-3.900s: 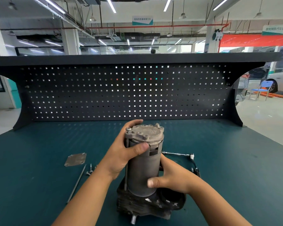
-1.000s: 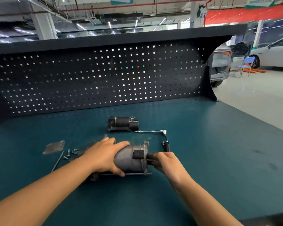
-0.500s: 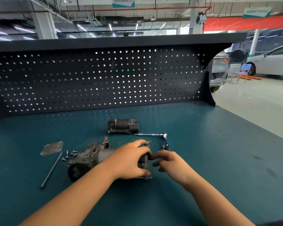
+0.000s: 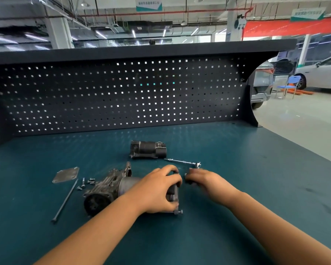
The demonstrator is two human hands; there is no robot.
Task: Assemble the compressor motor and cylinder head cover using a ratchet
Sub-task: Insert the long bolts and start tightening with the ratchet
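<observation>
Centre-low in frame, our L hand (image 4: 159, 192) curls over and grips the compressor motor (image 4: 128, 185), which lies on its side w/ long axis left-right and end cap facing right. Our R hand (image 4: 208, 180) sits just right of that cap, blurred, so we can't tell its grip. Ratchet (image 4: 198, 165) lies just above it, so R is nearer.

Bare left grip (image 4: 157, 190), bare right grip (image 4: 208, 181) — forearms (image 4: 96, 232) bare too.

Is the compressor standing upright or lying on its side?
The compressor lies on its side: its long body runs flat along the table, and the left hand grips its motor end.
</observation>
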